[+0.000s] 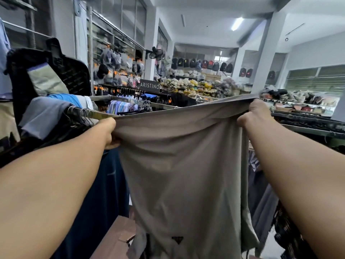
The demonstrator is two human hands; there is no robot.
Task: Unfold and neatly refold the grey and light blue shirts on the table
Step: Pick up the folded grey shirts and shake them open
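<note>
The grey shirt [183,165] hangs spread out in front of me, held up in the air by its top edge. My left hand [110,132] grips the left corner of that edge. My right hand [254,114] grips the right corner, slightly higher. The cloth droops between the two hands and falls to the bottom of the view, where a small dark label shows near its lower end. A light blue garment [63,99] lies on a pile at the left.
A brown table edge [115,238] shows at the bottom, left of the shirt. Dark clothes hang on racks at both sides. A black crate [71,70] with clothes stands at the left. Shop shelves with bags and hats fill the back.
</note>
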